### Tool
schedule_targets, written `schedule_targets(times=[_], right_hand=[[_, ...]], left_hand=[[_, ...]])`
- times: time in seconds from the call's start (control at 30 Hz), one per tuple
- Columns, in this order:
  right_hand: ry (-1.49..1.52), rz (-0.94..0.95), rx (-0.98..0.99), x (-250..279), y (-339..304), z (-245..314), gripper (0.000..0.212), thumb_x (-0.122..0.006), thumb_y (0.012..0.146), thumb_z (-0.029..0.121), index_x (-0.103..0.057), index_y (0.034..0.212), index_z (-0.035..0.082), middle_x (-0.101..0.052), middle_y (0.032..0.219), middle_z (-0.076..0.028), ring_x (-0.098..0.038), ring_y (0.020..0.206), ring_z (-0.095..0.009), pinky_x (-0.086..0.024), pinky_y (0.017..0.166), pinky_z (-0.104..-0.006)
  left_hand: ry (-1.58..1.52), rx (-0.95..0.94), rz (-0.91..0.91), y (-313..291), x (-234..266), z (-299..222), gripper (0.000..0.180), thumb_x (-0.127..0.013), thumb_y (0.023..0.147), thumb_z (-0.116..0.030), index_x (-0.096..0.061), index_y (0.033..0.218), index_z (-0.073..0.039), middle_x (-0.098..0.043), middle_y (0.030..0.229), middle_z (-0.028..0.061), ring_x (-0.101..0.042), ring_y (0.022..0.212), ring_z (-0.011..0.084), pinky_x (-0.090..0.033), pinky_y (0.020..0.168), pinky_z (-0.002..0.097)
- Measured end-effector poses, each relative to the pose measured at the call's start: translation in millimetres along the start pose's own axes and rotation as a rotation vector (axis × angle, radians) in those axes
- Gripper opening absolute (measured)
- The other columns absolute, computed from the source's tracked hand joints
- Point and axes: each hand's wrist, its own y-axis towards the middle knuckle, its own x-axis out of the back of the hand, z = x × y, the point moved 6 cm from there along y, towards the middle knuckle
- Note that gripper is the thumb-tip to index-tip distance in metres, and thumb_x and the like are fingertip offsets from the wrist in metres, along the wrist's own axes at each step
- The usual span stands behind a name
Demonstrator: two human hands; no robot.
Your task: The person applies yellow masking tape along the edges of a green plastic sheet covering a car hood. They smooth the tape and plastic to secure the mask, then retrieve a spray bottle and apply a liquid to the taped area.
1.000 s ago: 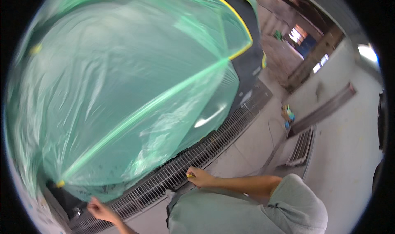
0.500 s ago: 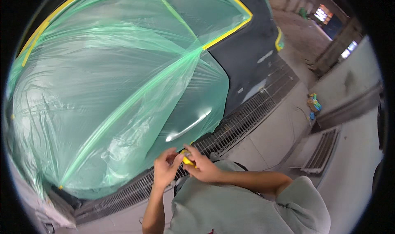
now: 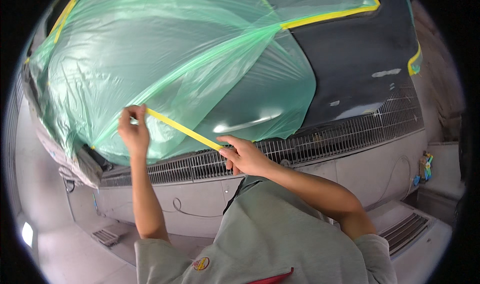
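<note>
A person's two bare hands, well apart, hold a strip of yellow masking tape (image 3: 184, 129) stretched straight between them. The left hand (image 3: 134, 131) is raised, thumb and fingers pinched on the upper end; the right hand (image 3: 245, 155), lower and closer to the body, grips the other end with bent fingers (whether a roll sits inside that grip, I cannot tell). The strip slopes down from left to right, in front of translucent green plastic sheeting (image 3: 125, 49) that drapes a car behind and above both hands, gathered in a long fold running up past the right hand. Just above the right hand, a bright bar shaped like a door handle (image 3: 247, 123) shows through the plastic. Farther above and to the right of that hand, a yellow tape border (image 3: 330, 18) edges the sheeting, next to a bare, dark body panel (image 3: 350, 59) with pale patches. A metal floor grating (image 3: 345, 141) runs behind the right hand and off to its right. Below both hands is the wearer's grey-green shirt (image 3: 295, 229).
</note>
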Motion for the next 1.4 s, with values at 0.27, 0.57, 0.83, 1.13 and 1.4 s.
schedule_targets(times=[0.27,0.57,0.83,1.13,1.4], right_hand=[[0.092,-0.125,-0.183,-44,56,-93,0.03,-0.058,0.111,0.025,-0.068,0.12,-0.002,-0.07,0.073,-0.012,-0.064,0.048,-0.016,-0.049,0.042,-0.0316],[0.149,-0.493,-0.235,-30,91,-150,0.028,-0.061,0.111,0.027,-0.068,0.116,0.0,-0.073,0.079,-0.011,-0.07,0.055,-0.016,-0.051,0.045,-0.0293],[0.215,-0.523,-0.172,-37,87,-157,0.029,-0.057,0.112,0.026,-0.063,0.117,-0.002,-0.074,0.086,-0.013,-0.071,0.061,-0.017,-0.055,0.053,-0.0286],[0.236,-0.492,-0.47,-4,30,-182,0.02,-0.059,0.107,0.015,-0.065,0.12,0.001,-0.068,0.077,-0.01,-0.066,0.055,-0.019,-0.052,0.05,-0.0344],[-0.016,-0.388,-0.164,-2,-22,-97,0.037,-0.057,0.109,0.019,-0.06,0.142,0.004,-0.065,0.08,-0.007,-0.06,0.059,-0.012,-0.05,0.055,-0.0307]], left_hand=[[0.365,-0.218,-0.202,-38,-40,65,0.024,-0.086,0.089,-0.022,-0.071,0.103,-0.009,-0.06,0.14,0.0194,-0.053,0.128,0.0402,-0.04,0.106,0.0528],[0.273,-0.253,0.018,-127,-115,70,0.097,-0.076,0.095,-0.036,-0.025,0.163,0.01,-0.029,0.168,0.0365,-0.023,0.159,0.0529,-0.013,0.129,0.0647],[0.328,-0.416,0.079,-218,-189,71,0.068,-0.073,0.095,-0.046,-0.057,0.133,0.008,-0.058,0.137,0.033,-0.051,0.129,0.052,-0.025,0.116,0.072],[0.28,-0.282,0.233,-236,-196,70,0.06,-0.074,0.094,-0.042,-0.063,0.134,0.001,-0.058,0.142,0.0267,-0.053,0.128,0.0435,-0.037,0.108,0.0666],[-0.568,-0.086,0.639,-260,-156,-8,0.036,-0.073,0.097,-0.014,-0.066,0.128,0.002,-0.075,0.109,0.0193,-0.073,0.095,0.0382,-0.057,0.086,0.0478]])
